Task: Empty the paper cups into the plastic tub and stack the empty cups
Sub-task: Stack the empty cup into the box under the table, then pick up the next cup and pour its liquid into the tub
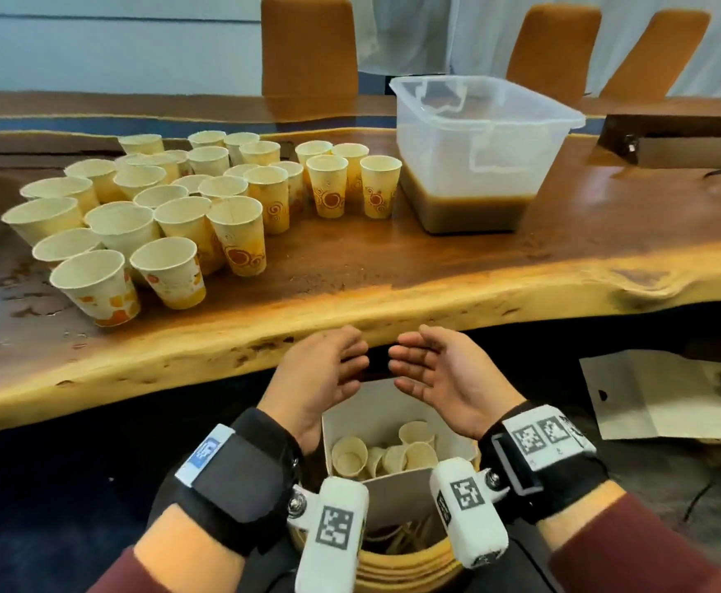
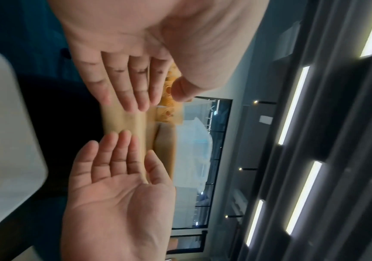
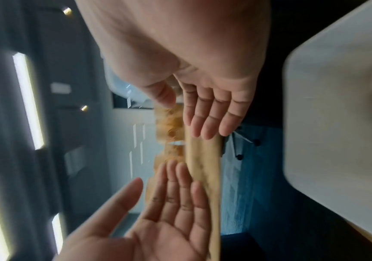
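Several paper cups (image 1: 239,233) with orange swirls stand crowded on the left half of the wooden table (image 1: 393,276). To their right sits the clear plastic tub (image 1: 457,164), with brown liquid (image 1: 474,211) at its bottom. Both hands hover below the table's front edge, palms facing each other, fingers relaxed and holding nothing. My left hand (image 1: 333,370) and right hand (image 1: 423,370) are a small gap apart. Under them stands a white box (image 1: 376,404) with several empty cups (image 1: 350,455) lying loose inside. The wrist views show the same two bare palms, left hand (image 2: 127,84) and right hand (image 3: 207,109).
Orange chairs (image 1: 309,44) stand behind the table. A dark box (image 1: 684,139) lies on the table at the far right. A flattened paper bag (image 1: 658,395) lies on the floor to my right. A yellow ribbed basket (image 1: 397,567) sits under the white box.
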{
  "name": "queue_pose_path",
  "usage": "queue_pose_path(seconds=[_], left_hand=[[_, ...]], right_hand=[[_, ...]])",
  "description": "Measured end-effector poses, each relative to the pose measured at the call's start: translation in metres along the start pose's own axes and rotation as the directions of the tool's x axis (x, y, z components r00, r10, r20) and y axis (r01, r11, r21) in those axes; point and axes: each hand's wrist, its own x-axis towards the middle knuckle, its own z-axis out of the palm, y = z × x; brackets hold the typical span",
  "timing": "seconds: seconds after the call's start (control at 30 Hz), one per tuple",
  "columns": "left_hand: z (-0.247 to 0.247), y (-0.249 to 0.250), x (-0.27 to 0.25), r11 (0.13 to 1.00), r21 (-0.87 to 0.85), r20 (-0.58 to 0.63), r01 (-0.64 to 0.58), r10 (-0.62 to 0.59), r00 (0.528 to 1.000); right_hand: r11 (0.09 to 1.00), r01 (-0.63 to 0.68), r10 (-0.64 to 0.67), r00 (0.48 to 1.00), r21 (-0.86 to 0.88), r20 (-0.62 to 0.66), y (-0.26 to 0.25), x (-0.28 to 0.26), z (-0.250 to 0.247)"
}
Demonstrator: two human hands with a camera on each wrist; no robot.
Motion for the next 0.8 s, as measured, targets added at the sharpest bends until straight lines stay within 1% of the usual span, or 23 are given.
queue_pose_path(seconds=[0.03,0.1,0.17,0.23,0.3,0.37,0.43,0.53,0.67,0.8], left_hand=[[-0.002,0.015,-0.004,0.998,-0.045,-0.037,-0.033,0.032,0.999],[-0.013,0.034,0.003,0.99,-0.111,-0.123,-0.086,0.072,0.99],[-0.025,0.052,0.01,0.98,-0.143,-0.214,-0.141,0.108,0.971],[-0.039,0.062,0.021,0.972,-0.161,-0.267,-0.171,0.124,0.956],[-0.051,0.07,0.032,0.972,-0.162,-0.267,-0.168,0.121,0.956],[-0.059,0.075,0.041,0.974,-0.178,-0.237,-0.142,0.098,0.967],[-0.068,0.08,0.051,0.967,-0.212,-0.216,-0.141,0.094,0.972],[-0.074,0.082,0.067,0.953,-0.264,-0.197,-0.146,0.095,0.976],[-0.075,0.087,0.08,0.944,-0.291,-0.199,-0.153,0.097,0.975],[-0.07,0.091,0.08,0.958,-0.232,-0.24,-0.167,0.11,0.965]], right_hand=[[0.998,0.031,-0.03,0.999,-0.048,0.026,-0.01,0.0,0.011],[0.983,0.091,-0.081,0.994,-0.16,0.071,-0.03,0.003,0.036],[0.955,0.147,-0.12,0.986,-0.256,0.117,-0.047,0.009,0.064],[0.925,0.192,-0.142,0.975,-0.327,0.17,-0.061,0.02,0.092],[0.896,0.227,-0.153,0.964,-0.382,0.216,-0.071,0.033,0.12],[0.863,0.259,-0.161,0.955,-0.433,0.25,-0.081,0.044,0.145],[0.824,0.29,-0.163,0.944,-0.487,0.285,-0.09,0.06,0.171],[0.765,0.294,-0.116,0.938,-0.574,0.327,-0.097,0.081,0.196],[0.761,0.283,-0.059,0.926,-0.583,0.372,-0.096,0.104,0.212],[0.653,0.359,-0.08,0.908,-0.667,0.411,-0.09,0.112,0.209]])
